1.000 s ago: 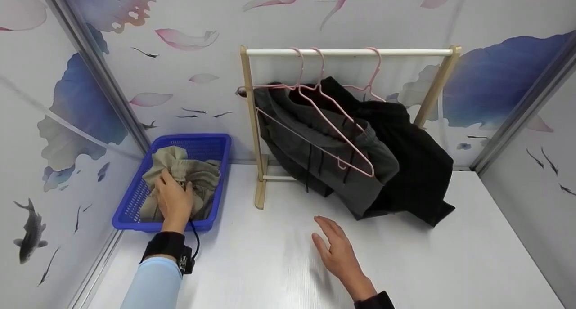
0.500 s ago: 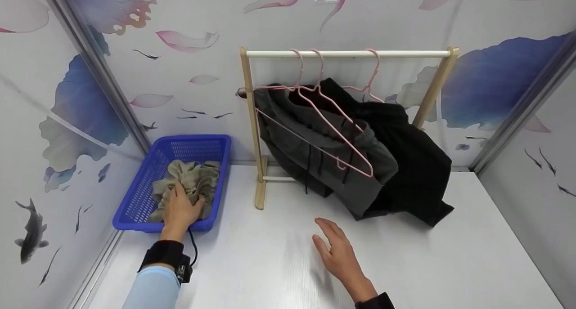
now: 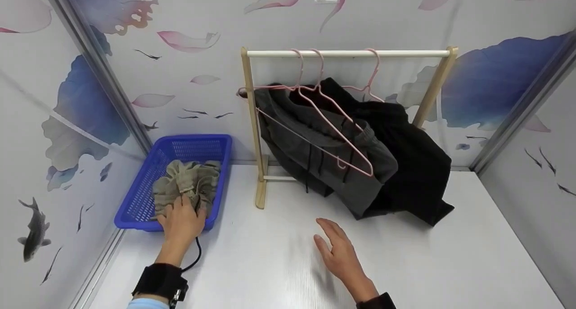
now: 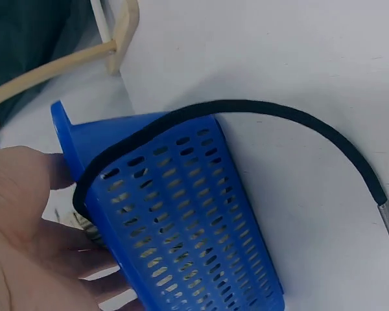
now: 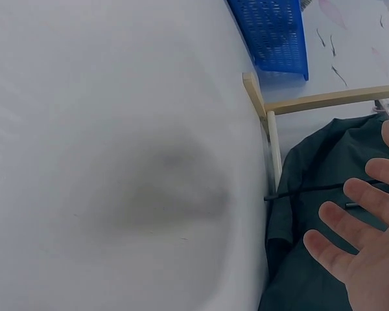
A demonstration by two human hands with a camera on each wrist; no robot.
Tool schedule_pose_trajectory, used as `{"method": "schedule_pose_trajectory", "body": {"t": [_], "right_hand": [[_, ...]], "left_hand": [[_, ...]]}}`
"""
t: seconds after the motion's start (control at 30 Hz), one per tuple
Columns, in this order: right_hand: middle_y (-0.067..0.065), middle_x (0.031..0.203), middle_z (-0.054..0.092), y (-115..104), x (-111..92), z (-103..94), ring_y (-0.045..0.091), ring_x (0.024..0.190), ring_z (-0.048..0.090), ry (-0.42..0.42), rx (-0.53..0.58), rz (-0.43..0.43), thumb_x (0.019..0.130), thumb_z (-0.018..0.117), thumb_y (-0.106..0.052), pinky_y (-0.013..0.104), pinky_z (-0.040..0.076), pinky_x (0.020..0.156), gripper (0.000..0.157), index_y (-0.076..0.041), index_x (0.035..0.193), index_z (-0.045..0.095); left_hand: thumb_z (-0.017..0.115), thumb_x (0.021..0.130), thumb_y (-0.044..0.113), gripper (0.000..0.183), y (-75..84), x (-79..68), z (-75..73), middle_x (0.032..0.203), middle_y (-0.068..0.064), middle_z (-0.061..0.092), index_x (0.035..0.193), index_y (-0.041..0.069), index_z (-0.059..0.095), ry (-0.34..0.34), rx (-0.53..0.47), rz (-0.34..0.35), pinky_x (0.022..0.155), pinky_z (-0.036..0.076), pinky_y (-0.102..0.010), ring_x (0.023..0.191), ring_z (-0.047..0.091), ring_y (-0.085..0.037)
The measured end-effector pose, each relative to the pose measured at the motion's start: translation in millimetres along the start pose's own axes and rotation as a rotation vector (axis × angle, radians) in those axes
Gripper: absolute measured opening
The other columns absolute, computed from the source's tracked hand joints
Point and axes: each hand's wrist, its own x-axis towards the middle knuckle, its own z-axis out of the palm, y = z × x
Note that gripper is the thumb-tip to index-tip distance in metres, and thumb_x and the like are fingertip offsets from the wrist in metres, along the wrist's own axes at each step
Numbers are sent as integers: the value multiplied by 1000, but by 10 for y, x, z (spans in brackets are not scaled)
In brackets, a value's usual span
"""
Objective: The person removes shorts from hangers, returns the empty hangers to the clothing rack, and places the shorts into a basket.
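A crumpled khaki garment [image 3: 170,190] with a gathered waistband lies in the blue plastic basket [image 3: 128,224]. My left hand [image 3: 182,223] is over the basket's front rim, its spread fingertips on the garment's near part. Over that rim hangs a black drawstring [image 3: 199,255], and the left wrist view shows the metal tip of the drawstring [image 4: 298,116] outside the perforated basket wall [image 4: 136,133]. There the left hand [image 4: 19,227] has its thumb close to the rim. My right hand [image 3: 342,257] hovers over the white table with fingers extended, holding nothing.
Behind the right hand stands a wood-ended rack with a white rail [image 3: 414,53]. On pink hangers [image 3: 300,70] hang dark grey drawstring bottoms [image 3: 292,124] and a black garment [image 3: 418,165]. Patterned walls enclose the table [image 3: 252,264] at the back and sides.
My left hand has drawn back toward the basket's front rim. The khaki garment has shifted toward the front and bunched lower in the basket. The right hand has stayed in place.
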Motion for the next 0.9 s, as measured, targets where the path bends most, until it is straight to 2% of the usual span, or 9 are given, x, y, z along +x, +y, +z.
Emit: {"method": "schedule_pose_trajectory", "body": {"t": [0.17,0.27,0.4,0.53,0.63,0.7,0.8,0.9], "right_hand": [[18,139,62,-13,7,-10,37,130,58,-8,8,11,103,64,-17,55,46,107,41,1,139,61],[18,139,62,-19,9,-12,37,131,58,-10,9,16,103,64,-17,55,46,107,41,1,139,61],[17,139,62,-25,3,-3,37,131,57,-12,7,19,103,64,-18,54,46,107,41,1,140,61],[17,139,62,-27,-5,-5,36,131,58,-5,10,9,103,63,-18,54,46,107,41,0,140,61],[17,139,62,-29,-12,-10,36,131,58,0,17,8,103,64,-18,54,46,107,41,0,140,61],[17,139,62,-27,-15,-17,36,131,58,1,19,12,103,64,-18,54,46,107,41,0,139,61],[17,139,62,-23,-15,-30,36,130,58,4,14,24,103,63,-19,54,46,107,41,0,139,61],[17,139,62,-22,-22,-31,36,131,58,-2,12,32,103,63,-19,54,46,107,41,0,140,61]], "left_hand": [[66,96,56,90,43,-177,26,146,-38,43,145,-16,43,69,89,55,102,31,-75,130,39,-60],[77,85,59,99,23,-257,79,143,-36,47,145,-14,46,108,126,95,96,37,-70,125,43,-57],[89,76,50,103,-19,-342,199,141,-34,49,146,-12,46,178,179,153,91,45,-64,120,48,-54],[88,81,24,85,-30,-379,314,140,-32,49,146,-12,46,240,205,181,79,53,-59,109,53,-52],[78,82,-1,73,-18,-395,333,140,-34,47,146,-12,45,256,148,181,69,56,-57,103,56,-55],[72,80,-10,71,5,-401,301,139,-36,47,145,-13,45,262,91,181,64,56,-57,100,59,-56],[69,80,-14,67,66,-391,201,134,-38,48,143,-13,48,273,-11,190,60,56,-56,91,63,-53],[62,84,-14,58,137,-371,59,128,-37,49,141,-12,51,261,-141,187,54,52,-47,72,62,-40]]}}
